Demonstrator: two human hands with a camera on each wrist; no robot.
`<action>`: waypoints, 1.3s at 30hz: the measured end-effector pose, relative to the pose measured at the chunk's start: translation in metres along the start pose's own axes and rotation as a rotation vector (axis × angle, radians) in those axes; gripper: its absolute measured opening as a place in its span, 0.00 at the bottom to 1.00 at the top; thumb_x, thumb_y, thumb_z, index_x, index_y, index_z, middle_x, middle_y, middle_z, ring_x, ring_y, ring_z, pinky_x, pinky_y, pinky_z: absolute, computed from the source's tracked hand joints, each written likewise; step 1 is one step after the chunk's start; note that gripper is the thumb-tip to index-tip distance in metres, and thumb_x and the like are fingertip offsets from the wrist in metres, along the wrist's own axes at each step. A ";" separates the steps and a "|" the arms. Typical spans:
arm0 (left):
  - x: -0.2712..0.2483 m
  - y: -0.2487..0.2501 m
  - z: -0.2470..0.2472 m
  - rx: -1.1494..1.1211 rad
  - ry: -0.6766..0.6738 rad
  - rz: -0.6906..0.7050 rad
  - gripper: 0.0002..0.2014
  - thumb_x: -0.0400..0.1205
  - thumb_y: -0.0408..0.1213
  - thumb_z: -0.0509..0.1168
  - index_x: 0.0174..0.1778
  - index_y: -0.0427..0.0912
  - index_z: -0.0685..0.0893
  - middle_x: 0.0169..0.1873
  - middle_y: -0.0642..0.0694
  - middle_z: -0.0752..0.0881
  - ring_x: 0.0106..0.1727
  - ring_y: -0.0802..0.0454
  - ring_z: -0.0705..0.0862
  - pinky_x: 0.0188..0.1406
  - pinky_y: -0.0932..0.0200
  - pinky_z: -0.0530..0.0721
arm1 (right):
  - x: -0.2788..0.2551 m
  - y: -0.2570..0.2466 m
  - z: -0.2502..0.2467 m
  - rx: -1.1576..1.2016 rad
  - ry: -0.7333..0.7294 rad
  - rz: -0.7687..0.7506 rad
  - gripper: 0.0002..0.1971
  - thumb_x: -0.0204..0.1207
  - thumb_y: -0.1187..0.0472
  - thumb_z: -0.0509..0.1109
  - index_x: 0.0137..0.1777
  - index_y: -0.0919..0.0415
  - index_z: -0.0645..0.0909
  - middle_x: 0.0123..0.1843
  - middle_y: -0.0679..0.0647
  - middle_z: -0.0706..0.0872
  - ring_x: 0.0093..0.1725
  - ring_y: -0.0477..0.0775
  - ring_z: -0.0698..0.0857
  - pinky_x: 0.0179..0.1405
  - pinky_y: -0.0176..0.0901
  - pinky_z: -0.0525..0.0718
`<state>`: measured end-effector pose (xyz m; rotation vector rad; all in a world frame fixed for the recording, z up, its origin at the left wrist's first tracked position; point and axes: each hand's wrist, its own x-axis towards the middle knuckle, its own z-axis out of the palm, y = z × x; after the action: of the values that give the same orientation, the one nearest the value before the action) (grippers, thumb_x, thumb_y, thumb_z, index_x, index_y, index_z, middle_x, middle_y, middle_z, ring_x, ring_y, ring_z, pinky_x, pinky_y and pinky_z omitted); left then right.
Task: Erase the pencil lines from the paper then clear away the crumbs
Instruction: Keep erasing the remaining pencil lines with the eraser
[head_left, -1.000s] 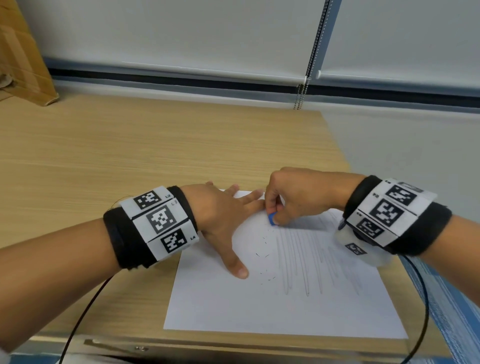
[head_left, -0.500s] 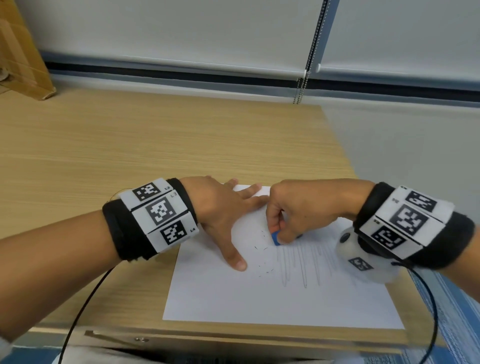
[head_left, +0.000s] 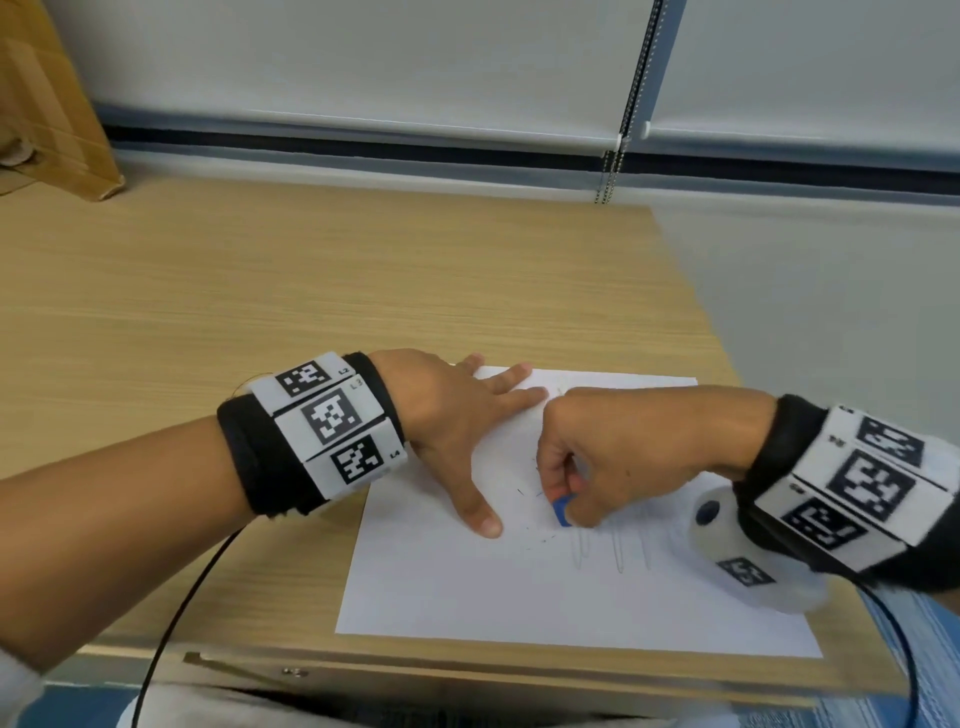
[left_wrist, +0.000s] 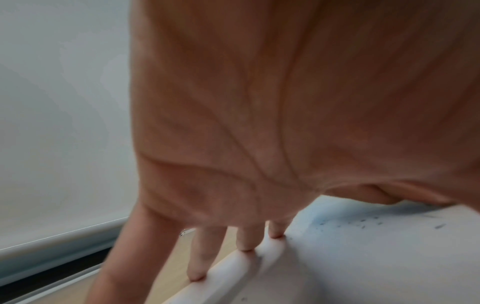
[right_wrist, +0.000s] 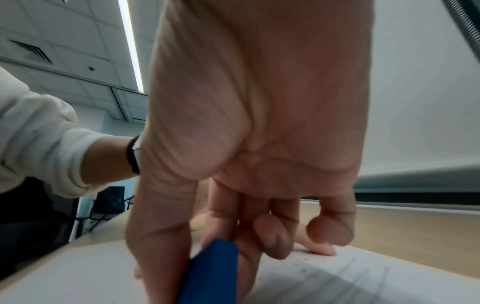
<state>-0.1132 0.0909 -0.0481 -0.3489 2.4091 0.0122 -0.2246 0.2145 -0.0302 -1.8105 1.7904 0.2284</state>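
Note:
A white sheet of paper (head_left: 467, 587) lies near the front right corner of the wooden desk (head_left: 260, 291). Faint pencil lines (head_left: 618, 553) run down its middle, and dark eraser crumbs (head_left: 530, 525) are scattered left of them. My right hand (head_left: 618, 457) pinches a small blue eraser (head_left: 562, 510) and presses it onto the paper at the lines' upper ends. In the right wrist view the blue eraser (right_wrist: 210, 273) sits between thumb and fingers. My left hand (head_left: 462, 415) lies flat with spread fingers on the sheet's upper left part, its fingertips (left_wrist: 244, 246) pressing the paper (left_wrist: 363, 257).
A cardboard box (head_left: 47, 104) stands at the desk's far left corner. Window blinds with a bead chain (head_left: 623, 114) run along the back. The desk's right edge (head_left: 696, 291) and front edge are close to the paper. A black cable (head_left: 176, 618) hangs from my left wrist.
My right hand has dragged the eraser down the sheet toward me, from its top edge to about the middle. Less of the pencil lines shows. The left hand stays put.

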 end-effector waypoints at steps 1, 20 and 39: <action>0.000 0.000 -0.001 -0.006 -0.001 0.002 0.65 0.62 0.73 0.72 0.80 0.66 0.28 0.81 0.63 0.27 0.85 0.45 0.34 0.78 0.36 0.58 | 0.001 -0.001 -0.002 -0.006 0.003 0.003 0.04 0.71 0.57 0.76 0.44 0.54 0.88 0.38 0.42 0.85 0.37 0.43 0.81 0.41 0.38 0.83; -0.001 0.002 -0.003 0.042 -0.001 -0.024 0.66 0.62 0.75 0.71 0.82 0.64 0.29 0.81 0.63 0.28 0.85 0.48 0.36 0.78 0.39 0.60 | 0.000 0.008 -0.002 0.029 0.102 0.032 0.05 0.70 0.58 0.76 0.45 0.56 0.89 0.40 0.47 0.89 0.38 0.46 0.84 0.41 0.41 0.84; -0.004 0.013 -0.012 0.016 -0.005 -0.058 0.66 0.65 0.71 0.72 0.85 0.51 0.32 0.84 0.51 0.31 0.85 0.54 0.36 0.83 0.45 0.54 | -0.015 0.003 0.016 -0.019 0.159 -0.012 0.05 0.69 0.55 0.73 0.42 0.54 0.87 0.38 0.47 0.88 0.41 0.51 0.86 0.45 0.48 0.86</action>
<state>-0.1215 0.1028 -0.0372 -0.4111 2.3919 -0.0329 -0.2248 0.2355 -0.0368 -1.8991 1.8905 0.0993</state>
